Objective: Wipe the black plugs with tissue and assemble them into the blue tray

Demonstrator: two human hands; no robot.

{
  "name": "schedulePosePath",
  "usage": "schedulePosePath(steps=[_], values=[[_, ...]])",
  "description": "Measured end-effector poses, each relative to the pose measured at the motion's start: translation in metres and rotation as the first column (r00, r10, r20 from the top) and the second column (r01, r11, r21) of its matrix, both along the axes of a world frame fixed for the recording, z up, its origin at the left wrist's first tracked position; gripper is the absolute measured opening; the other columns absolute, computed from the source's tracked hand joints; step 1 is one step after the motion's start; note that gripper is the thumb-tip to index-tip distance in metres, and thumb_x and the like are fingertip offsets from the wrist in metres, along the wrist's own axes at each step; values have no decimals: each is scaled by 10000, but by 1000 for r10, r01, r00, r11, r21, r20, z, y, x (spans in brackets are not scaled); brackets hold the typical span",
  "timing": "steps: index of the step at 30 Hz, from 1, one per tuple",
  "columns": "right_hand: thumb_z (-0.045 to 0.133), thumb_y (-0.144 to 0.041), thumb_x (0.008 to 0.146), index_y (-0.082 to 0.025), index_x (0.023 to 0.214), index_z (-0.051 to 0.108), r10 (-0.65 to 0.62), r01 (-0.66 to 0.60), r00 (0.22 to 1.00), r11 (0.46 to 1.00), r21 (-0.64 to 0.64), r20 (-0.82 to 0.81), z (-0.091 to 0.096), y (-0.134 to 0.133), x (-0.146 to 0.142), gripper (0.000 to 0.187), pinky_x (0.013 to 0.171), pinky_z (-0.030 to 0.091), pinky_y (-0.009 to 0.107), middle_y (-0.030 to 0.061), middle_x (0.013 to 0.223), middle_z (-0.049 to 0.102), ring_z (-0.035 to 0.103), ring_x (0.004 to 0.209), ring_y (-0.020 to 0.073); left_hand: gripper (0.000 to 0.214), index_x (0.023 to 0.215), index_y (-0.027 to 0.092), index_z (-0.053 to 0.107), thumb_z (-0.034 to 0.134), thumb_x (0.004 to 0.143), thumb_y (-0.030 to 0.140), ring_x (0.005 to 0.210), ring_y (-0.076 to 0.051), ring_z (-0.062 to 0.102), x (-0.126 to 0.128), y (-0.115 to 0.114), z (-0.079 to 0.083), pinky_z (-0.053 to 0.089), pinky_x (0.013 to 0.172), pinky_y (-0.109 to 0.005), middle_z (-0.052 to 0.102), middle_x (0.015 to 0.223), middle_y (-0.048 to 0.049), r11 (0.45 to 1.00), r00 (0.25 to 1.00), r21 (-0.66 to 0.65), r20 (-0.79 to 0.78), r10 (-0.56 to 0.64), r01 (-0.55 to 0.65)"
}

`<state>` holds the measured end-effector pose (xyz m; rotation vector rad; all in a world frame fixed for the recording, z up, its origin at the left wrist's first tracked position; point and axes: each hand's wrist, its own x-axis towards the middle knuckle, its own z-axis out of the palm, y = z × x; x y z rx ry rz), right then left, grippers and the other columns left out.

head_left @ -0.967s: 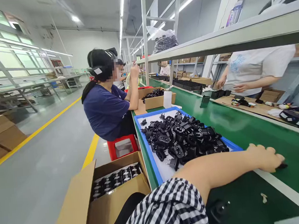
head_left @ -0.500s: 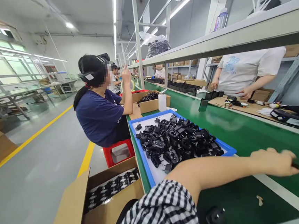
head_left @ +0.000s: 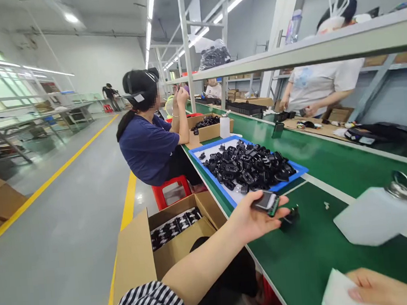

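My left hand [head_left: 254, 221] is turned palm up over the green conveyor belt [head_left: 303, 238], holding a small black plug adapter [head_left: 267, 203] with a green edge. Another black adapter [head_left: 289, 217] lies on the belt just past my fingers. At the bottom right, my right hand [head_left: 382, 288] grips a white pad [head_left: 339, 292]. Above it, a white plastic bottle [head_left: 380, 215] with a metal top appears tilted, and what supports it is hidden. A blue-rimmed tray [head_left: 213, 182] holds a heap of black adapters [head_left: 247, 167].
A cardboard box [head_left: 178, 235] of packed black adapters stands below the belt's near edge. A seated co-worker [head_left: 149, 143] in a navy shirt is on a red stool [head_left: 169, 193]. Across the belt, a person in a white T-shirt [head_left: 326, 85] works under a metal shelf [head_left: 287, 55].
The view has swung left and back. My left hand has come in from the belt's far side, palm up with an adapter. My right hand, the pad and the white bottle have come into view.
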<state>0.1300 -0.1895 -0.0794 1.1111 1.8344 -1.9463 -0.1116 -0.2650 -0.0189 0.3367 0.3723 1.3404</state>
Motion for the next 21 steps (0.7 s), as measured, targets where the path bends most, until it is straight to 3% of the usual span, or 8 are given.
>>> schedulePosePath(steps=[2,5,8,11,14,17,19,21], values=[[606,-544,492,-130,600,567,-56,56,998,998,4,-26,10,-7,-2,430,311,353,130,39,465,506,469,379,102,265,839,90,546,420,733,298,581,-105,540,-5,-20,-18,380,389,-138,583,802,-74,989,991,-107,79,107,-98],[591,-468,596,-127,661,588,-85,87,995,995,41,-54,23,-13,-2,348,357,369,121,46,533,540,506,466,108,217,850,122,543,402,761,261,570,-92,533,-9,-36,-31,374,398,-123,582,744,-59,957,966,-198,106,235,-211],[583,-454,625,-131,666,590,-94,101,992,991,82,-90,36,-16,-7,327,397,389,150,36,559,545,510,503,120,207,912,171,521,407,754,240,545,-93,518,-9,-44,-33,382,415,-153,567,737,-48,969,974,-148,80,210,-197],[576,-481,621,-145,698,583,-168,206,968,956,210,-187,54,-26,-24,345,508,430,212,46,654,575,531,602,168,195,902,196,512,430,739,264,478,-81,475,-5,-51,-33,334,372,-153,554,703,-36,976,977,-49,29,213,-211],[497,-499,658,-165,748,583,-230,370,918,790,489,-323,71,-44,-52,356,599,432,269,45,728,590,535,710,223,172,858,198,509,443,738,302,386,-45,397,1,-57,-34,269,331,-136,548,677,-24,971,971,9,-29,237,-237],[411,-423,717,-172,755,588,-218,453,891,501,738,-399,78,-66,-84,310,529,423,274,24,676,584,536,646,219,160,839,204,501,462,728,313,347,-24,353,5,-62,-35,234,322,-127,547,679,-16,967,964,15,-71,255,-255],[372,-344,762,-173,816,587,-172,495,868,343,798,-465,75,-80,-103,280,492,421,258,11,655,581,535,593,193,171,841,203,496,472,722,323,340,-21,347,6,-64,-37,223,320,-127,543,682,-16,963,959,-11,-96,266,-268],[347,-259,798,-174,933,559,-50,534,840,248,808,-540,67,-92,-118,265,554,443,246,12,760,594,549,655,175,180,841,199,494,484,713,326,330,-19,338,6,-66,-39,215,317,-128,524,649,0,955,951,-51,-123,285,-293]])
